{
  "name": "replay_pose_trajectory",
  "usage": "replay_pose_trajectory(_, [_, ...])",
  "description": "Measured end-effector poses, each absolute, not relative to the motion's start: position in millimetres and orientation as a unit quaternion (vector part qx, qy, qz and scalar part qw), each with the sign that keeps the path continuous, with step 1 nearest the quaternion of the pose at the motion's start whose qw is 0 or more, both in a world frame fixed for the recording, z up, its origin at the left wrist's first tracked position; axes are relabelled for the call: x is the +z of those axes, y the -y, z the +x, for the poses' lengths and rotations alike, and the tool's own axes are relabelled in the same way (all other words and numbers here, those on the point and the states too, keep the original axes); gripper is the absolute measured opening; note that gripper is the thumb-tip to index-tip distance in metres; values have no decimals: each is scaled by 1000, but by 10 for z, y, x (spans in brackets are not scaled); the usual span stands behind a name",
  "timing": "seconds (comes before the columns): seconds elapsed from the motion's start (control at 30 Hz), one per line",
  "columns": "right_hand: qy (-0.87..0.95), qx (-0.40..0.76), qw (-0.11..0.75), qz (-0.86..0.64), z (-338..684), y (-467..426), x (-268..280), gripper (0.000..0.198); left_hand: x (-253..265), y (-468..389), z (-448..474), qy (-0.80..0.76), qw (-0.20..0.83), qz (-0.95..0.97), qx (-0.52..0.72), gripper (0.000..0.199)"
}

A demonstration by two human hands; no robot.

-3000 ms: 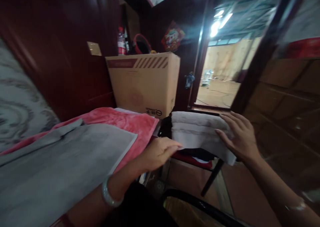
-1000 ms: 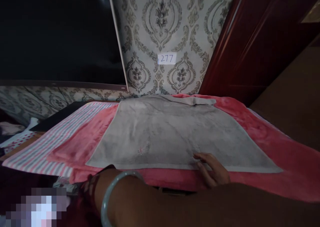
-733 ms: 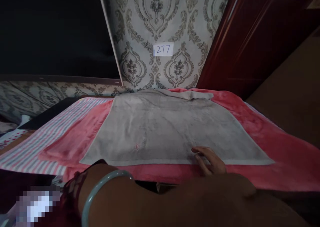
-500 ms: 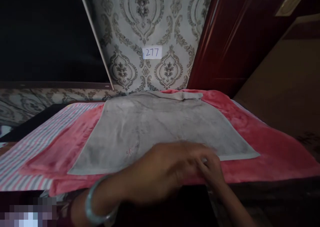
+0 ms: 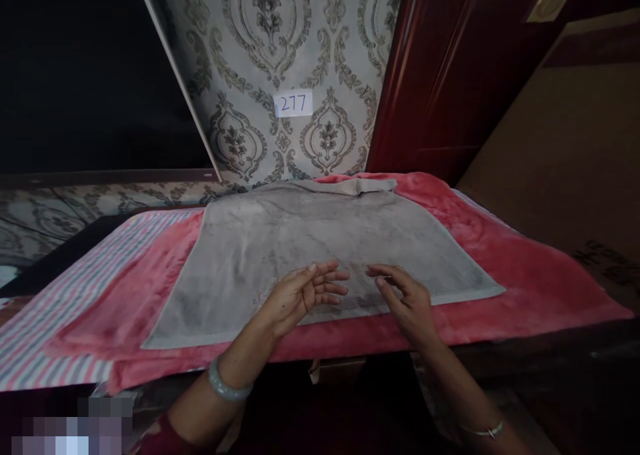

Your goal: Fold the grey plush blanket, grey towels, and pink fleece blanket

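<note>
A grey towel (image 5: 310, 241) lies spread over a red plush blanket (image 5: 530, 275), its far edge folded over and rumpled. Just above the towel's near part, my left hand (image 5: 305, 291) is open, palm turned inward and fingers stretched apart, with a pale bangle on its wrist. Facing it from the other side is my right hand (image 5: 405, 298), its fingers loosely bent and the thumb a little apart from the forefinger. I see nothing clearly held in either hand. Small pink stitching on the towel is partly hidden by my left hand.
A striped cloth (image 5: 100, 261) lies under the blanket at the left. Behind stand a dark screen (image 5: 100, 75), patterned wallpaper (image 5: 327, 138) with a paper label (image 5: 293, 103) reading 277, and a dark red door (image 5: 435, 75). A large cardboard box (image 5: 575, 148) stands at the right.
My hands were together and blurred over the towel's near edge. Now they are apart, the left drawn back leftward with fingers spread. The towel looks the same; the view has shifted slightly.
</note>
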State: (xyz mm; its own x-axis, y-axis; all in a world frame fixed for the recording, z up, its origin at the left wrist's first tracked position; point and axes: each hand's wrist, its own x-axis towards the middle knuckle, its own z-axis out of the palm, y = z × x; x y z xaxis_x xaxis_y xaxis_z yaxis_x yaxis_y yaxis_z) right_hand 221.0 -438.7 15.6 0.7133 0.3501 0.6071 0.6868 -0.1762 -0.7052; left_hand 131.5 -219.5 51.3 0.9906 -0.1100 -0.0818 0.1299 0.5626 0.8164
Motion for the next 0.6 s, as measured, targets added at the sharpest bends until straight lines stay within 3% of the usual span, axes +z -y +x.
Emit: replay_pose_trajectory(0.6, [297,-133,571,-754,2201,4572,99,29,494,2263,1430,-75,901,426,8,32])
